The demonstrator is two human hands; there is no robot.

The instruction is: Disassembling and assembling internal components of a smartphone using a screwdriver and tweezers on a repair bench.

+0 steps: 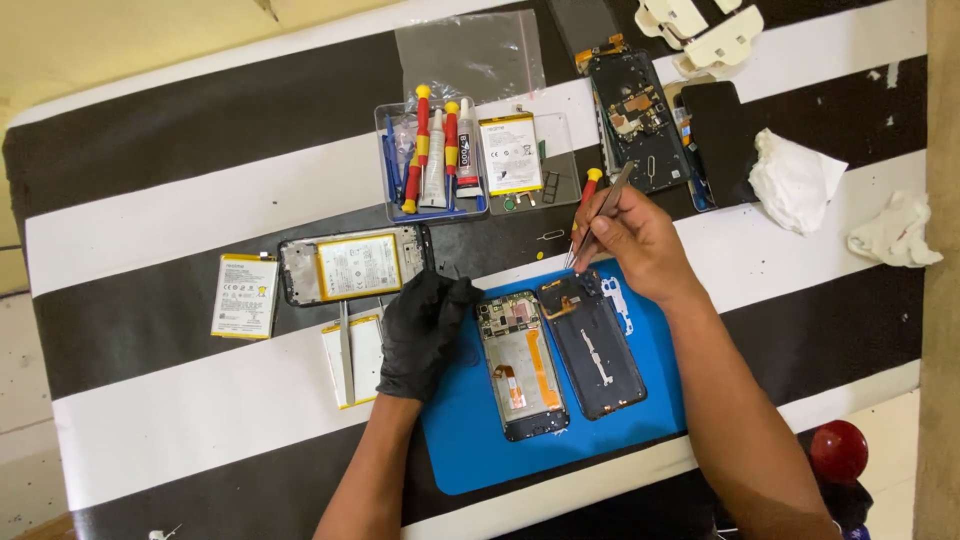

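Observation:
My left hand, in a black glove, rests on the left edge of the blue work mat, fingers curled beside an opened phone frame with an exposed board and orange ribbon cable. My right hand grips metal tweezers with their tips pointing down at the top of a dark back cover that lies next to the frame. A small white bracket sits at the cover's upper right.
A clear tray holds screwdrivers, glue tubes and a battery. Another opened phone, loose batteries, a disassembled phone, white tissues and a red ball lie around on the striped table.

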